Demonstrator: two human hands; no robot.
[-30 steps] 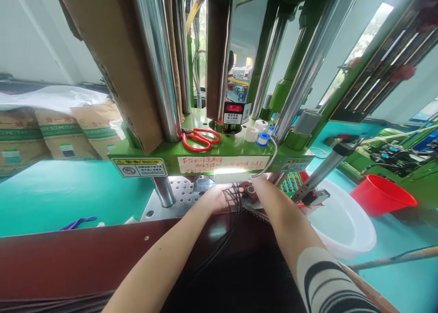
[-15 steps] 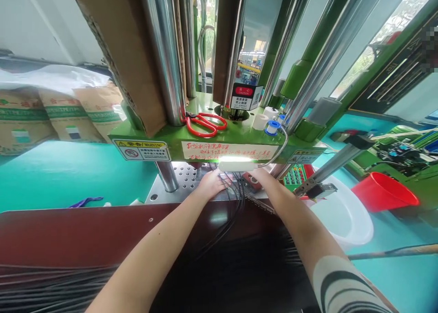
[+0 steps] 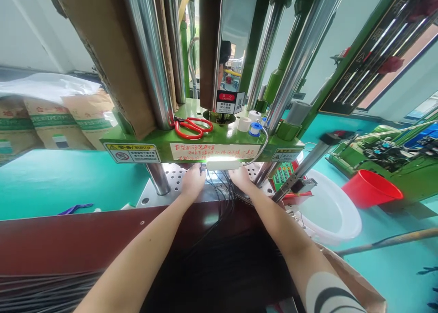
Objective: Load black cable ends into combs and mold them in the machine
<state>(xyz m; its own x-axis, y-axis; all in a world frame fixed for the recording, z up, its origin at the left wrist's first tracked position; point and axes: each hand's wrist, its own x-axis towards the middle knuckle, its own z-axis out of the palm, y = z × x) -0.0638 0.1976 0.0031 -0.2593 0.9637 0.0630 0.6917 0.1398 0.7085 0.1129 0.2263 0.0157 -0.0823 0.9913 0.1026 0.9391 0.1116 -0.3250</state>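
My left hand (image 3: 193, 183) is closed at the left side of a metal mould plate (image 3: 210, 194), under the green press. A small dark part shows at its fingertips; what it grips I cannot make out. My right hand (image 3: 240, 179) is curled at the right side of the plate, its fingertips partly hidden behind the white lamp (image 3: 224, 165). Between the hands, several thin black cables (image 3: 222, 199) run from the plate down toward me. The press's upper block (image 3: 164, 151) hangs just above both hands.
Red-handled scissors (image 3: 193, 128) and tape rolls (image 3: 255, 129) lie on the press block. Steel columns (image 3: 157, 178) flank the plate. More black cables (image 3: 44, 290) lie on the brown table (image 3: 85, 240). At right stand a white tub (image 3: 352, 221) and a red bucket (image 3: 372, 190).
My left hand has moved left, off the cables, and its fingers have closed at the plate's left side. My right hand has come into view from behind the lamp. The camera view has shifted.
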